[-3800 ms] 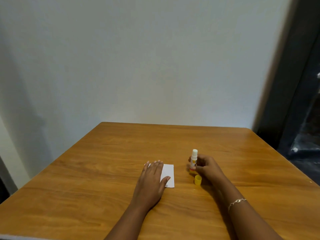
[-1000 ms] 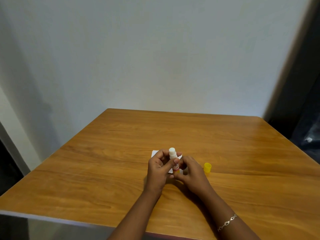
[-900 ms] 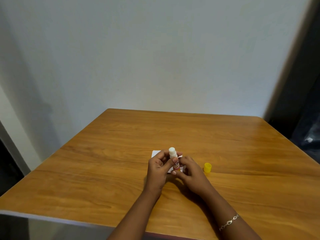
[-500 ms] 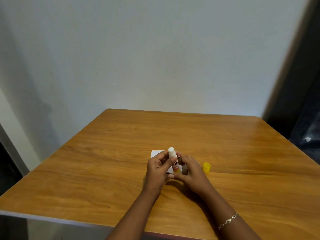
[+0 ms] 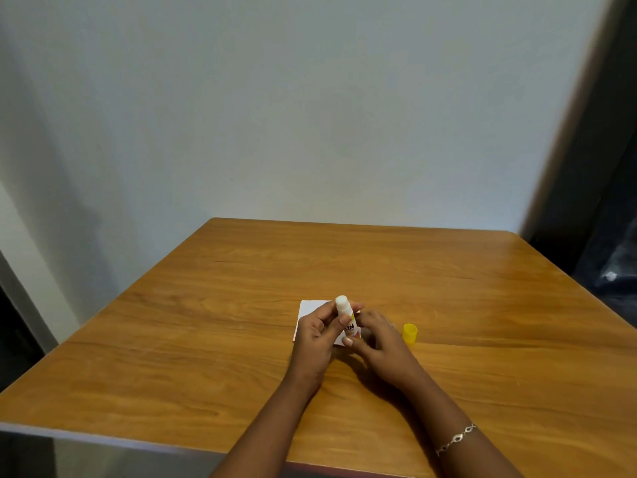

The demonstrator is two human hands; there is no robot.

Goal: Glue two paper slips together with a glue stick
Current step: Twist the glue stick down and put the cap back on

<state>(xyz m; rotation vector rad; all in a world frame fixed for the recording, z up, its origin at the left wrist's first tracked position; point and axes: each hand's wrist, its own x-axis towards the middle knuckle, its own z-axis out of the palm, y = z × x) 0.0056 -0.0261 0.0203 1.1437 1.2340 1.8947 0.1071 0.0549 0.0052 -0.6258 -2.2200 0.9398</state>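
Observation:
An uncapped glue stick (image 5: 344, 313) stands upright over the table, its white glue tip pointing up. My left hand (image 5: 317, 334) grips its barrel with thumb and fingers. My right hand (image 5: 377, 343) pinches the stick's lower end. Its yellow cap (image 5: 410, 333) stands on the table just right of my right hand. White paper slips (image 5: 312, 310) lie flat on the table behind and under my hands, mostly hidden; I cannot tell how many.
The wooden table (image 5: 241, 357) runs to a pale wall at the back. Its near edge is at the bottom left. A dark doorway (image 5: 606, 188) is to the right.
3.8 s ago my left hand lay flat on the paper and my right hand alone held the stick. Both hands now hold it over the paper. In the last second little has moved.

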